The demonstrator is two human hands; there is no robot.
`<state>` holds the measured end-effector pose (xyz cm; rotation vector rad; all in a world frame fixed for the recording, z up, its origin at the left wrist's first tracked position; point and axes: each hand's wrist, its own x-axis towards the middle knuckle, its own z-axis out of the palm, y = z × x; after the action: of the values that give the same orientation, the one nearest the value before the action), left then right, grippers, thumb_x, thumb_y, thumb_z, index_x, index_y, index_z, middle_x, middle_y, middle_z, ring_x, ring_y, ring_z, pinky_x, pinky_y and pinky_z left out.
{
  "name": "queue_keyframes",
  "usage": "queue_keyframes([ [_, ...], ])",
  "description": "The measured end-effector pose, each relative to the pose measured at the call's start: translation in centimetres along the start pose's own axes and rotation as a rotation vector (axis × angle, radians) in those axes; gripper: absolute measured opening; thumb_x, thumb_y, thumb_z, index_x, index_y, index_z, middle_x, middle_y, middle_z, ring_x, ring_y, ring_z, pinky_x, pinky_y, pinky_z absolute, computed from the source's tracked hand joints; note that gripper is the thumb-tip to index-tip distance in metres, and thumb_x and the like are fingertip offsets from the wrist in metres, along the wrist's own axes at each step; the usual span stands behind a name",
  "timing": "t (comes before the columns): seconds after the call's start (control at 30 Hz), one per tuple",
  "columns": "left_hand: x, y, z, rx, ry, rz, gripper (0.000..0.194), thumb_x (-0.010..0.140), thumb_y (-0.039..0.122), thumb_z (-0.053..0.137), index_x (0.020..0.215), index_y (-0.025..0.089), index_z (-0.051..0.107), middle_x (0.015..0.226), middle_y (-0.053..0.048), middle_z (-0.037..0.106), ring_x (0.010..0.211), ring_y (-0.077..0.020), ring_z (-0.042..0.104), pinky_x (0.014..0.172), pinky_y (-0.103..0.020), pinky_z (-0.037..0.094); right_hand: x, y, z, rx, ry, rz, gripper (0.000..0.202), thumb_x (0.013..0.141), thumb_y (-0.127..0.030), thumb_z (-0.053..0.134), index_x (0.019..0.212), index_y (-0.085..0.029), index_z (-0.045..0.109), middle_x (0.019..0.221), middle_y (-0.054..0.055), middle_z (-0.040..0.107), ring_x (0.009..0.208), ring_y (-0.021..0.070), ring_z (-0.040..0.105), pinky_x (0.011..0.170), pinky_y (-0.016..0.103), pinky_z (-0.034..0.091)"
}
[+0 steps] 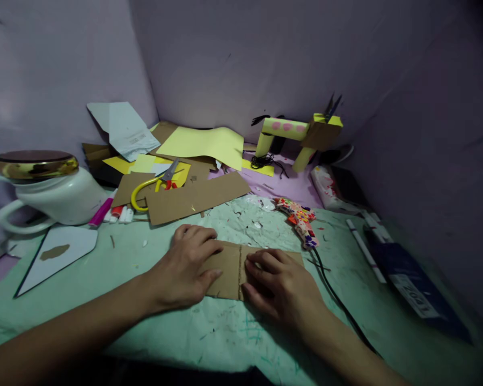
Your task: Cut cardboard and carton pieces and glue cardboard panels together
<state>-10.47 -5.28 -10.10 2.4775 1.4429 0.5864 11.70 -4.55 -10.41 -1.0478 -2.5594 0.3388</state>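
Note:
Two brown cardboard pieces [227, 273] lie side by side on the table, meeting at a rough upright seam with what looks like a glossy strip along it. My left hand [189, 262] rests over the left part, its fingers bent and the thumb on the surface. Over the right part, my right hand [282, 284] is curled, with thumb and fingertips pressed down close to the seam. Its palm hides much of that side. Just beyond the right hand lies a glue gun [300, 220] with a patterned cover and a black cord.
Yellow-handled scissors [161, 185] rest on cardboard scraps [201, 198] and yellow paper [205, 145]. A white mug [56, 195] and markers [104, 209] stand left. At the back is a giraffe-like cardboard figure [301, 131]; a dark blue packet [418, 289] lies right.

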Motion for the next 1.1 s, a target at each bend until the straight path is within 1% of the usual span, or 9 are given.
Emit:
queue_keyframes([
  [0.2, 0.1, 0.7, -0.4, -0.023, -0.052, -0.014, 0.035, 0.072, 0.03, 0.063, 0.104, 0.018, 0.056, 0.113, -0.011, 0.053, 0.106, -0.0296, 0.045, 0.092, -0.051, 0.033, -0.1, 0.0, -0.5, 0.074, -0.003, 0.022, 0.016, 0.082, -0.024, 0.056, 0.09, -0.018, 0.069, 0.096, 0.008, 0.067, 0.09, 0.0242, 0.055, 0.076, 0.039, 0.048],
  [0.47, -0.2, 0.7, -1.6, -0.056, -0.203, 0.029, 0.057, 0.066, 0.045, 0.07, 0.115, 0.022, 0.052, 0.126, -0.012, 0.048, 0.113, -0.0332, 0.04, 0.095, -0.055, 0.032, -0.1, -0.4, -1.1, 0.158, -0.06, 0.052, 0.025, 0.08, -0.02, 0.057, 0.103, -0.018, 0.064, 0.102, 0.01, 0.064, 0.094, 0.0257, 0.053, 0.081, 0.043, 0.046],
  [0.63, -1.0, 0.3, -0.7, -0.061, -0.121, 0.033, 0.059, 0.063, 0.038, 0.071, 0.117, 0.025, 0.05, 0.131, -0.01, 0.046, 0.117, -0.0347, 0.038, 0.097, -0.057, 0.031, -0.6, 0.8, -2.0, 0.136, 0.029, 0.041, 0.022, 0.081, -0.023, 0.059, 0.102, -0.021, 0.065, 0.102, 0.006, 0.067, 0.092, 0.022, 0.059, 0.091, 0.045, 0.042],
  [0.7, -1.2, 0.1, -0.1, -0.074, -0.068, 0.021, 0.059, 0.062, 0.037, 0.072, 0.116, 0.026, 0.049, 0.132, -0.009, 0.045, 0.117, -0.0347, 0.037, 0.097, -0.058, 0.032, -0.7, 2.4, -3.6, 0.095, 0.208, 0.148, 0.019, 0.083, -0.027, 0.056, 0.098, -0.02, 0.066, 0.1, 0.007, 0.069, 0.09, 0.0218, 0.062, 0.087, 0.042, 0.044],
  [0.77, -1.4, 0.1, 0.3, -0.09, -0.036, 0.013, 0.058, 0.061, 0.034, 0.072, 0.114, 0.027, 0.049, 0.131, -0.008, 0.045, 0.117, -0.0346, 0.036, 0.096, -0.059, 0.032, -0.5, 4.4, -5.4, 0.015, 0.355, 0.398, 0.028, 0.084, -0.039, 0.053, 0.093, -0.017, 0.067, 0.096, 0.011, 0.069, 0.088, 0.0244, 0.063, 0.075, 0.037, 0.048],
  [0.8, -1.4, 0.1, 0.4, -0.098, -0.024, 0.008, 0.057, 0.061, 0.032, 0.072, 0.113, 0.028, 0.05, 0.13, -0.008, 0.045, 0.117, -0.0344, 0.036, 0.096, -0.059, 0.033, -0.2, 5.5, -6.2, -0.071, 0.342, 0.555, 0.036, 0.082, -0.047, 0.052, 0.092, -0.017, 0.068, 0.094, 0.012, 0.069, 0.084, 0.026, 0.063, 0.069, 0.037, 0.047],
  [0.87, -1.5, 0.1, 0.4, -0.111, -0.008, 0.01, 0.055, 0.061, 0.031, 0.071, 0.112, 0.028, 0.05, 0.129, -0.008, 0.046, 0.117, -0.0343, 0.037, 0.095, -0.059, 0.034, 0.6, 7.5, -7.1, -0.162, 0.14, 0.84, 0.049, 0.078, -0.061, 0.048, 0.081, -0.017, 0.069, 0.078, 0.011, 0.07, 0.07, 0.0277, 0.063, 0.058, 0.036, 0.042],
  [0.93, -1.5, 0.2, 0.4, -0.119, 0.005, 0.01, 0.056, 0.061, 0.031, 0.072, 0.113, 0.028, 0.05, 0.13, -0.008, 0.046, 0.117, -0.0347, 0.037, 0.095, -0.06, 0.034, 1.7, 9.0, -6.9, -0.101, 0.031, 0.899, 0.052, 0.072, -0.066, 0.051, 0.07, -0.018, 0.068, 0.065, 0.009, 0.066, 0.063, 0.0258, 0.06, 0.051, 0.031, 0.036],
  [1.1, -1.5, 0.3, 0.4, -0.127, -0.006, -0.018, 0.059, 0.056, 0.025, 0.072, 0.111, 0.029, 0.051, 0.129, -0.007, 0.046, 0.117, -0.0353, 0.036, 0.094, -0.06, 0.034, 3.3, 10.5, -5.2, 0.088, 0.095, 0.983, 0.039, 0.06, -0.052, 0.067, 0.042, -0.021, 0.052, 0.037, 0.0, 0.044, 0.041, 0.0165, 0.043, 0.041, 0.028, 0.021],
])
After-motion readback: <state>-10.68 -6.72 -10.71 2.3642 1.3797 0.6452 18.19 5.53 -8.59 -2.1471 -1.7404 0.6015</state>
